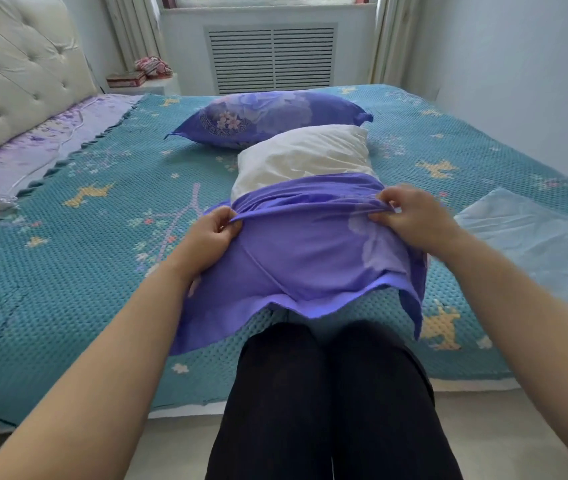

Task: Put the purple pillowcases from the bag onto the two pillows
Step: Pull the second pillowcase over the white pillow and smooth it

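Observation:
A white pillow lies lengthwise in the middle of the bed, its near half inside a purple pillowcase. My left hand pinches the bunched open edge of the pillowcase on the left side. My right hand pinches the same edge on the right. The far half of the white pillow is bare. Behind it lies a second pillow, fully inside a purple flowered pillowcase. A clear plastic bag lies flat on the bed at the right.
The bed carries a teal patterned bedspread. A padded cream headboard stands at the left. A bedside table with boxes sits at the back, below a window and radiator cover. My legs in black trousers touch the bed's near edge.

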The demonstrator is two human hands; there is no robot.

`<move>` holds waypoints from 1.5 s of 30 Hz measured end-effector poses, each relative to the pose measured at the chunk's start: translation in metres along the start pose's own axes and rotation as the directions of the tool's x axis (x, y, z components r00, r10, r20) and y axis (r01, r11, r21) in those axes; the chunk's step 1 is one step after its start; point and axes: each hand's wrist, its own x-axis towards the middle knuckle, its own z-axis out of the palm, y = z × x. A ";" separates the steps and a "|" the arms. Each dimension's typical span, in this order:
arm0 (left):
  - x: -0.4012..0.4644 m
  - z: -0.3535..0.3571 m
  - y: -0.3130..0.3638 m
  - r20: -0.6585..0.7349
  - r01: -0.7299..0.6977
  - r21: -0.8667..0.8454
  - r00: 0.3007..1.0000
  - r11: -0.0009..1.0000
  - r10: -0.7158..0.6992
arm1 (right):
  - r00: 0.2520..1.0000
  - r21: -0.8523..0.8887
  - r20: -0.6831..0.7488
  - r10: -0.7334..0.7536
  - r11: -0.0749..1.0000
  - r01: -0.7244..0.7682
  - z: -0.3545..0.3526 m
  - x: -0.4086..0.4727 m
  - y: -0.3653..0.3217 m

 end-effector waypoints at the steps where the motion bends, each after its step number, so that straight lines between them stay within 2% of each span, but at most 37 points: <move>1: 0.003 0.005 0.000 -0.036 -0.038 0.037 0.999 0.999 0.039 | 0.994 -0.040 -0.105 -0.013 0.999 0.008 0.012 -0.004 -0.007; 3: 0.009 0.017 0.001 -0.058 -0.050 0.139 0.997 0.989 0.059 | 0.988 -0.054 -0.144 -0.046 0.998 0.039 0.029 -0.010 -0.024; 4: 0.011 0.022 0.002 -0.051 -0.045 0.199 0.997 0.979 0.056 | 0.992 0.017 -0.103 -0.070 0.997 0.072 0.034 -0.010 -0.028; 5: 0.012 0.026 0.000 -0.038 -0.042 0.252 0.998 0.967 0.053 | 0.999 0.196 -0.037 -0.029 0.980 0.036 0.034 -0.006 -0.025; 6: 0.012 0.027 0.000 -0.026 -0.033 0.278 0.999 0.960 0.042 | 0.996 0.445 0.078 0.043 0.892 -0.074 0.031 -0.001 -0.018; 7: 0.012 0.027 -0.002 -0.016 -0.025 0.270 0.999 0.962 0.031 | 0.972 0.619 0.219 0.090 0.757 -0.209 0.026 0.003 -0.007; 8: 0.013 0.027 -0.002 0.004 -0.008 0.244 1.000 0.970 0.007 | 0.934 0.675 0.340 0.112 0.662 -0.326 0.023 0.006 0.007; 9: 0.013 0.026 -0.002 0.040 0.022 0.222 0.999 0.975 -0.032 | 0.895 0.614 0.426 0.130 0.686 -0.392 0.021 0.006 0.019; 11: 0.012 0.027 0.000 0.137 0.093 0.250 0.982 0.964 -0.130 | 0.850 0.380 0.494 0.184 0.833 -0.401 0.024 -0.003 0.036; 13: 0.013 0.028 0.000 0.167 0.131 0.264 0.970 0.956 -0.179 | 0.821 0.291 0.528 0.216 0.862 -0.414 0.030 -0.007 0.044; 15: 0.015 0.027 -0.003 0.099 0.112 0.259 0.985 0.959 -0.142 | 0.852 0.116 0.488 0.191 0.953 -0.280 0.028 -0.005 0.040; 17: 0.018 0.030 -0.001 0.010 0.057 0.302 0.998 0.952 -0.063 | 0.935 -0.117 0.335 0.120 0.989 -0.085 0.029 -0.002 0.028; 18: 0.020 0.034 0.003 -0.017 0.038 0.325 0.999 0.945 -0.035 | 0.972 -0.152 0.230 0.051 0.988 -0.016 0.033 -0.002 0.018; 20: 0.023 0.040 0.009 -0.035 0.029 0.338 0.999 0.941 -0.018 | 0.995 -0.095 0.088 -0.043 0.994 0.051 0.044 -0.003 -0.003; 22: 0.024 0.044 0.008 -0.021 0.040 0.315 0.999 0.948 -0.036 | 0.992 -0.097 0.102 -0.075 0.992 0.085 0.053 -0.003 -0.009; 25: 0.017 0.047 0.000 -0.092 0.083 0.354 0.994 0.932 -0.053 | 0.995 -0.130 0.079 0.065 0.990 -0.054 0.060 0.003 0.013; 28: 0.010 0.048 -0.004 -0.148 0.081 0.460 0.989 0.884 -0.014 | 0.982 -0.185 -0.067 0.179 0.964 -0.189 0.067 0.000 0.019; 30: 0.009 0.045 -0.014 -0.170 0.135 0.413 0.983 0.901 -0.069 | 0.972 -0.346 -0.207 0.114 0.921 -0.182 0.069 -0.010 0.011; 32: 0.006 0.040 -0.025 -0.086 0.213 0.224 0.976 0.951 -0.198 | 0.964 -0.376 -0.264 0.028 0.918 -0.130 0.062 -0.027 -0.009; 34: 0.004 0.039 -0.035 0.006 0.287 0.129 0.957 0.949 -0.290 | 0.987 -0.294 -0.160 0.018 0.953 -0.065 0.057 -0.046 -0.031; 36: 0.003 0.041 -0.040 0.033 0.323 0.198 0.941 0.925 -0.336 | 0.987 -0.278 0.135 0.083 0.960 -0.042 0.056 -0.065 -0.048; 38: 0.003 0.044 -0.037 0.028 0.312 0.311 0.941 0.898 -0.337 | 0.872 -0.245 0.431 0.229 0.961 -0.132 0.054 -0.077 -0.051; 39: 0.003 0.046 -0.033 0.027 0.299 0.355 0.944 0.886 -0.330 | 0.808 -0.218 0.514 0.290 0.954 -0.204 0.053 -0.080 -0.050; 41: 0.002 0.051 -0.023 0.034 0.280 0.386 0.948 0.879 -0.317 | 0.746 -0.137 0.554 0.370 0.924 -0.357 0.055 -0.081 -0.046; 42: 0.001 0.053 -0.017 0.032 0.283 0.364 0.948 0.887 -0.316 | 0.756 -0.086 0.532 0.382 0.912 -0.401 0.058 -0.080 -0.046; 45: -0.005 0.059 0.011 -0.028 0.288 0.192 0.957 0.938 -0.288 | 0.868 0.028 0.342 0.360 0.920 -0.392 0.055 -0.069 -0.052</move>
